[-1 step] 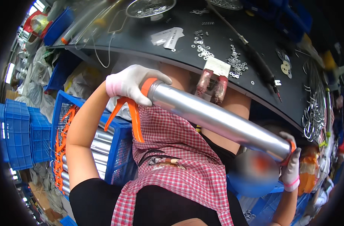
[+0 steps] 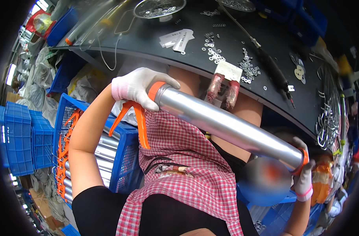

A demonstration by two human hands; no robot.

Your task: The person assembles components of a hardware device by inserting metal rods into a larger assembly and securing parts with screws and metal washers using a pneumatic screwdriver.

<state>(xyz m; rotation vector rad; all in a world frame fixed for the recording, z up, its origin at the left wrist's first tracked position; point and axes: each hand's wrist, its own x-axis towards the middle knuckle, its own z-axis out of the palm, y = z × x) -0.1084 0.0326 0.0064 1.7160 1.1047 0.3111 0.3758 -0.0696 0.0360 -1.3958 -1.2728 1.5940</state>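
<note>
Across my lap lies a caulking gun [image 2: 226,120] with a long silver tube, slanting down from left to right. My left hand [image 2: 138,88], in a white glove, is closed round the orange collar [image 2: 153,91] at its handle end. The orange handle and trigger [image 2: 141,126] hang below that hand. At the far right end, my gloved right hand [image 2: 304,177] grips the orange end cap [image 2: 304,160], with fingers on both sides of it. Part of the right hand is hidden behind the cap.
A dark workbench [image 2: 148,43] bears washers [image 2: 250,69], springs, paper labels [image 2: 181,39] and a power screwdriver [image 2: 272,67]. Red-wrapped clamp jaws [image 2: 222,92] jut from its front edge. A blue crate [image 2: 122,165] on the left holds several similar guns. Bent metal rods [image 2: 327,122] hang at right.
</note>
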